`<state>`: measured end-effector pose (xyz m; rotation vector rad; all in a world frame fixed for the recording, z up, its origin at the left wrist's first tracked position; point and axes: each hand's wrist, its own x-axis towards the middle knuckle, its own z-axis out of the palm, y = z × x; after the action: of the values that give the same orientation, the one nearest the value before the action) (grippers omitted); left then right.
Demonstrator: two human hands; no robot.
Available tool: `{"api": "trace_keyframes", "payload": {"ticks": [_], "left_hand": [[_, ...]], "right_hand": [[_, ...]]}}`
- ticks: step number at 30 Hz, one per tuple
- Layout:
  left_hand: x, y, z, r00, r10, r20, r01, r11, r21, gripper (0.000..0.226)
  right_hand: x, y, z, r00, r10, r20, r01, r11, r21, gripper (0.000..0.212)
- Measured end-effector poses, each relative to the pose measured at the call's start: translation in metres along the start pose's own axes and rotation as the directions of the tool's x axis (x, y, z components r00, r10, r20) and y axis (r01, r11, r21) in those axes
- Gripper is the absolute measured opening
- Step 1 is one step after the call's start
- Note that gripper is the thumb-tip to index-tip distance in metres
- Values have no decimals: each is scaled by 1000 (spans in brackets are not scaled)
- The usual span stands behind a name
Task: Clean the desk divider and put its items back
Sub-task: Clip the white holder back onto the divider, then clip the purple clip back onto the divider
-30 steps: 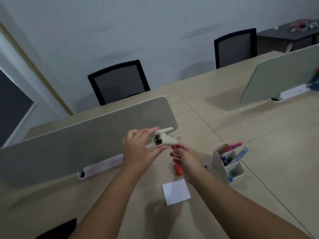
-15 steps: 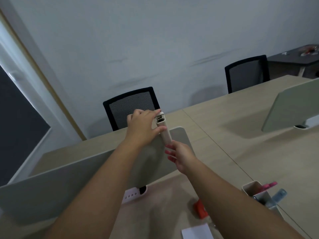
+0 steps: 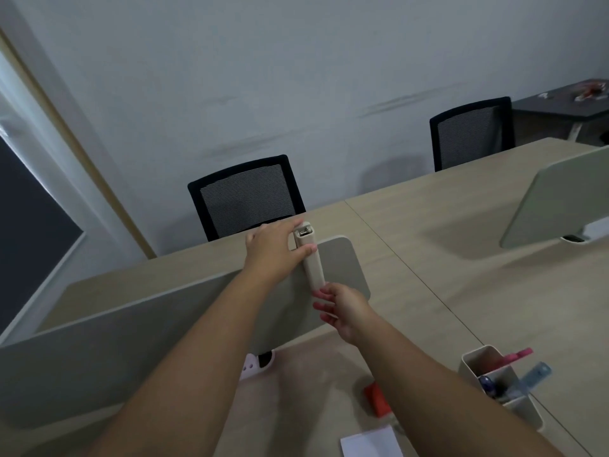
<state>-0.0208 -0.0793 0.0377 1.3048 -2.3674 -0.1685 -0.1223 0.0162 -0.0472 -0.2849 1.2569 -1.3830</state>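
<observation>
Both arms are reaching fwd over the desk point(image 3: 461, 291). L hand point(image 3: 275, 250) is closing around the top of a cream clip-on holder point(image 3: 311, 258), thumb on its front, at the upper edge of the grey divider point(image 3: 164, 318). R hand point(image 3: 342, 311), fingers curled, is gripping the holder's lower end. Divider is standing upright across the desk w/ a white bracket point(image 3: 255, 366) at its base. Near R: red block point(image 3: 379, 399), white paper point(image 3: 370, 443), pen cup point(image 3: 494, 380). Behind: black chair point(image 3: 245, 196), grey wall point(image 3: 296, 77).
</observation>
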Motion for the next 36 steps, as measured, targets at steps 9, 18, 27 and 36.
{"api": "trace_keyframes", "payload": {"ticks": [9,18,27,36], "left_hand": [[-80,22,22,937,-238,-257,72,848,-525,48],[-215,63,152,904,-36,426,273,817,-508,19],[-230,81,208,803,32,595,158,951,-265,56],[-227,77,203,884,78,460,77,948,-309,45]], "right_hand": [[-26,26,-50,986,-114,-122,87,974,-210,16],[-72,137,-163,834,-409,-369,-17,651,-759,41],[-75,143,-188,867,-331,-372,-67,662,-747,56],[-68,158,-203,855,-356,-377,72,801,-594,45]]}}
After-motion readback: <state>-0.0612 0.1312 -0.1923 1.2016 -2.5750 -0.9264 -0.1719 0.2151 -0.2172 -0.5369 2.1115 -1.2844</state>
